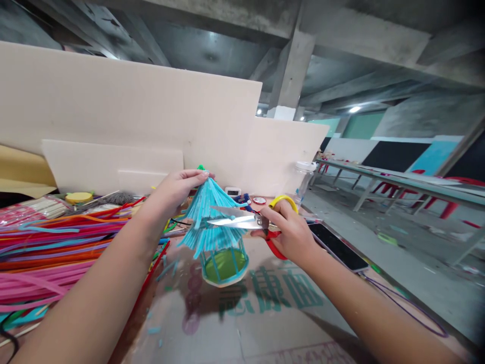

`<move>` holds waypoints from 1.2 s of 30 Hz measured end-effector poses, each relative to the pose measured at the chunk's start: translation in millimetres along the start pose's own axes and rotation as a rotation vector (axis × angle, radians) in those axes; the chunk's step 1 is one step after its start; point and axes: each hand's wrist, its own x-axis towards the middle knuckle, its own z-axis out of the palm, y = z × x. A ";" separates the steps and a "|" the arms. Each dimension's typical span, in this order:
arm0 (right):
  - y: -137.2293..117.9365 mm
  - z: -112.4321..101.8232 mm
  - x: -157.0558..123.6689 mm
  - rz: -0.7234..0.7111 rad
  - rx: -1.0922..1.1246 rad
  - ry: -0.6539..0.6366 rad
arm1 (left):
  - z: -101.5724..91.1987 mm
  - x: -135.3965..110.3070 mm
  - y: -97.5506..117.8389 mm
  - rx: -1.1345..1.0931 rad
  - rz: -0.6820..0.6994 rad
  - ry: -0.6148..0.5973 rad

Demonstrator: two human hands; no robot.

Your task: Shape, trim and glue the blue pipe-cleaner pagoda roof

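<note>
My left hand (175, 189) pinches the green tip of a small blue pipe-cleaner hut (212, 227) and holds it above the table. The hut has a fringed blue two-tier roof and a round cage base with a green floor. My right hand (288, 232) grips scissors (242, 220) with a yellow and a red handle loop. The blades are parted and point left, into the blue roof fringe.
A big pile of pink, orange and red pipe cleaners (49, 253) lies at the left. A black phone (337, 246) with a purple cable lies at the right table edge. Cardboard sheets (151, 116) stand behind. Small blue offcuts dot the printed cardboard tabletop (265, 323).
</note>
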 end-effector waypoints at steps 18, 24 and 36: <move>-0.8 3.6 -2.9 -0.008 0.039 0.003 | -2.2 0.5 -0.7 0.027 0.002 -0.003; -2.9 0.9 -2.0 0.010 -0.002 -0.043 | -0.8 1.3 -0.5 0.024 0.017 -0.008; -2.4 -4.1 4.1 0.144 0.095 -0.108 | -5.5 6.2 -6.9 0.165 0.086 0.011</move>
